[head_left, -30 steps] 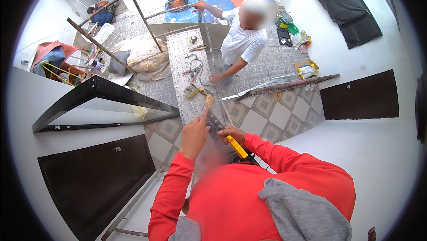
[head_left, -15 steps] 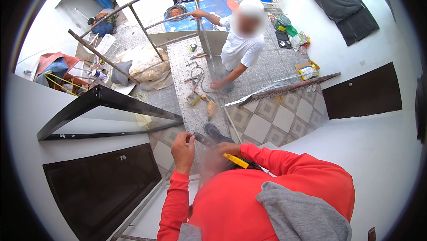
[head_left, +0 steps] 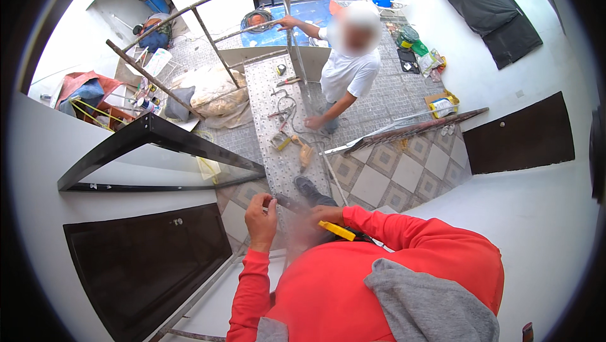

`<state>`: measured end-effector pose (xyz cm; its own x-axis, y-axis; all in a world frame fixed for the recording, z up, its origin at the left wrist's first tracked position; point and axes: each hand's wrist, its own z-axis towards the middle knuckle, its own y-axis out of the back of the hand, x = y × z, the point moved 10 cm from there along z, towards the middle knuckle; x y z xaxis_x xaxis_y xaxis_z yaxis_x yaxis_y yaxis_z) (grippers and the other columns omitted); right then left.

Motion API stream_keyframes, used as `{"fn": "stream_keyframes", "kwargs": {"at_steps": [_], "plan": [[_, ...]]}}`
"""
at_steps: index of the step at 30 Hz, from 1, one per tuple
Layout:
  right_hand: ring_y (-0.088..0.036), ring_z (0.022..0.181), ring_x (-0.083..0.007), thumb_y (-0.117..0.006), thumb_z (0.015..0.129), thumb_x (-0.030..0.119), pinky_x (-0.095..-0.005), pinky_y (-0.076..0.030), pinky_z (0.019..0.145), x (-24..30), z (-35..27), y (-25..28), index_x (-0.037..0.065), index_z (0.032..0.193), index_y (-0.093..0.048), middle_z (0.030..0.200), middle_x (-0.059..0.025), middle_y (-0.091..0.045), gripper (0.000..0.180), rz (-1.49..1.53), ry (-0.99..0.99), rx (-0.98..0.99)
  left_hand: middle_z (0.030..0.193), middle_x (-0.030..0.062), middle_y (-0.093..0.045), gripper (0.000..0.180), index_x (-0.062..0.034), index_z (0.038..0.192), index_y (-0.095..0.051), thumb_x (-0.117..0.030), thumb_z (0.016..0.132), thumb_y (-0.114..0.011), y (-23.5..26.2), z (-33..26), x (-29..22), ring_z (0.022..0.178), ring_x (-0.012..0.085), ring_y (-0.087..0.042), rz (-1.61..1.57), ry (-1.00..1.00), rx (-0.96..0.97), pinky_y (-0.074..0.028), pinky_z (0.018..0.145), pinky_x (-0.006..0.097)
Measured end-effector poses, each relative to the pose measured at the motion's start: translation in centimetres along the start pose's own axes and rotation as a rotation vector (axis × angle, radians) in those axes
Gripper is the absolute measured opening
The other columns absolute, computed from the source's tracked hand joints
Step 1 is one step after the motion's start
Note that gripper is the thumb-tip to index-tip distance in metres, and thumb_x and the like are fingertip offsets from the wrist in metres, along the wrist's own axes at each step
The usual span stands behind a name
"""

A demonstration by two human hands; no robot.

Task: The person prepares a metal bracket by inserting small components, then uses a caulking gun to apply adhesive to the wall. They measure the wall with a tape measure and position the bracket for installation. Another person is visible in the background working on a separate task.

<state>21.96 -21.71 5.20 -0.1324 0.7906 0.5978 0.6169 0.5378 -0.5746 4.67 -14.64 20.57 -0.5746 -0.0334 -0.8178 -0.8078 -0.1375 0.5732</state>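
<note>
Left hand [head_left: 261,214] raised, fingers curled shut, pinching something too small to tell, just beside the near end of the perforated metal plank [head_left: 281,115]. Plank's long axis running straight away from the body, toward a co-worker [head_left: 344,70] below. Right hand [head_left: 328,216] closed around a yellow-handled tool [head_left: 336,230], close to the left, both level with the plank's near end.

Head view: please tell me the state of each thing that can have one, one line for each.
left hand: raised, fingers curled; whether it grips something cannot be told.
right hand: closed around a yellow-handled tool.
metal platform: level, with loose tools lying on it.
dark door at lower left: shut.
dark door at right: shut.
co-worker's hand: resting on the platform edge.
</note>
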Motion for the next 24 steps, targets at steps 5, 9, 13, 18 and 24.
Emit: {"fn": "stream_keyframes", "kwargs": {"at_steps": [5,9,13,18,24], "plan": [[-0.049,0.058,-0.0089,-0.070,0.094,0.036,-0.0273,-0.037,0.055,-0.7,-0.1,-0.6,0.013,0.077,-0.058,0.066,0.0025,-0.054,0.031,0.027,-0.040,0.012,0.088,0.0100,-0.066,0.013,-0.0030,0.099,-0.067,-0.006,0.088,-0.073,0.6,-0.4,-0.2,0.074,0.0230,-0.068,0.006,-0.023,0.068,-0.051,0.061,0.034],[-0.051,0.062,-0.0096,-0.072,0.092,0.038,-0.0278,-0.038,0.058,-2.0,0.5,0.9,0.012,0.080,-0.059,0.070,0.0015,-0.056,0.031,-0.030,-0.103,-0.087,0.090,0.0103,-0.067,0.013,-0.0025,0.099,-0.067,-0.006,0.088,-0.072,-0.1,-2.2,2.2,0.075,0.0234,-0.068,-0.006,0.077,0.094,-0.052,0.063,0.033],[-0.053,0.064,-0.0122,-0.073,0.090,0.041,-0.0302,-0.041,0.061,-3.1,0.7,3.6,0.011,0.084,-0.063,0.073,-0.0007,-0.058,0.032,0.025,-0.105,-0.240,0.094,0.0119,-0.068,0.015,-0.0029,0.100,-0.068,-0.006,0.086,-0.074,-2.8,-7.8,7.4,0.079,0.0240,-0.069,-0.031,0.220,0.171,-0.053,0.067,0.035],[-0.055,0.065,-0.0135,-0.072,0.090,0.041,-0.0319,-0.043,0.058,-5.4,-0.4,8.6,0.011,0.088,-0.065,0.078,-0.0007,-0.059,0.031,0.154,-0.191,-0.412,0.097,0.0178,-0.072,0.029,-0.0048,0.100,-0.071,-0.028,0.084,-0.076,-5.8,-18.0,13.7,0.089,0.0370,-0.069,0.191,0.461,0.496,-0.053,0.079,0.045],[-0.055,0.057,-0.0119,-0.075,0.089,0.043,-0.0274,-0.046,0.052,-6.7,-1.0,12.2,0.012,0.089,-0.064,0.071,-0.0002,-0.059,0.033,0.333,-0.165,-0.504,0.097,0.0198,-0.073,0.042,-0.0066,0.096,-0.072,-0.047,0.083,-0.070,-4.5,-24.8,14.9,0.093,0.0397,-0.070,0.345,0.766,0.604,-0.053,0.081,0.047]]}}
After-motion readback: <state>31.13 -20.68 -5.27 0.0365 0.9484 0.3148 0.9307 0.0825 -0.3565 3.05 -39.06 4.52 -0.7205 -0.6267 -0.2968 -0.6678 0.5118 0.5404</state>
